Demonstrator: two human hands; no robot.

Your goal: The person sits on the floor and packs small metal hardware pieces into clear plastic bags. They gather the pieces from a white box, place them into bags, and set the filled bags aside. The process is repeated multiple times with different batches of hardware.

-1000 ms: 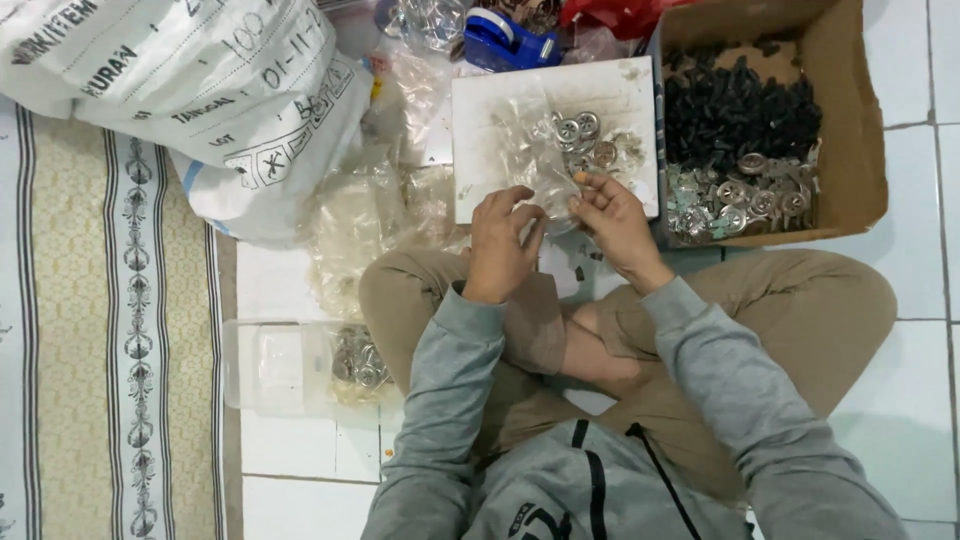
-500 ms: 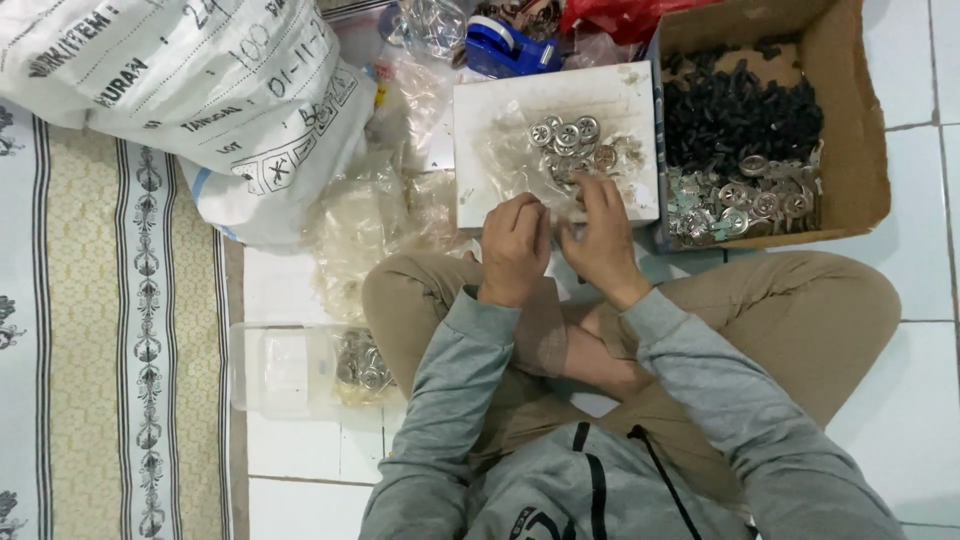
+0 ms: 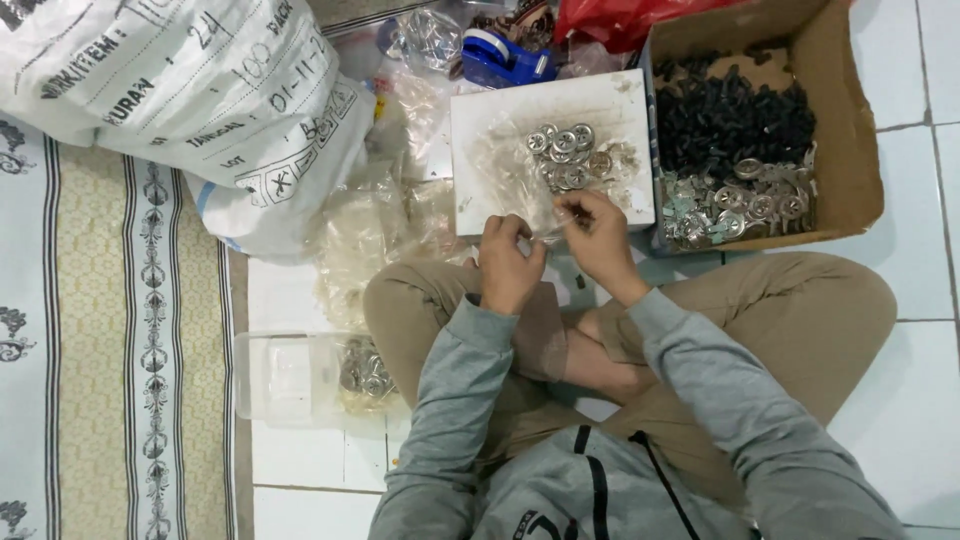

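- A person sits cross-legged on the white tile floor [image 3: 920, 400], in the lower middle of the frame, with tan trousers and grey sleeves.
- The left hand [image 3: 510, 265] is near the middle of the frame, just below a flat white board [image 3: 500, 120]. Its grip is curled in tight. It looks pinched on something small, but I cannot tell what.
- The right hand [image 3: 598, 235] is just to the right of it, at the lower edge of the board. Its fingertips pinch a thin clear plastic bag [image 3: 520, 170] that lies over the board.
- A little pile of round silver metal pieces [image 3: 570, 155] sits on the board, just above the right hand and close to it.
- At the upper right of the frame is a brown cardboard box [image 3: 850, 130]. It holds black small parts [image 3: 730, 115] at the top and more silver parts [image 3: 740, 205] at the bottom.
- At the upper left lies a big white sack [image 3: 180, 100] with dark writing on it.
- A blue tape holder [image 3: 500, 55] sits at the top middle, above the board, and something red [image 3: 620, 20] is beside it.
- Crumpled clear bags [image 3: 370, 230] lie left of the board.
- At the lower left, beside the person's knee, is a clear plastic tub [image 3: 285, 375] with a few silver pieces at one end.
- A patterned mat [image 3: 110, 350] runs down the left side of the frame.
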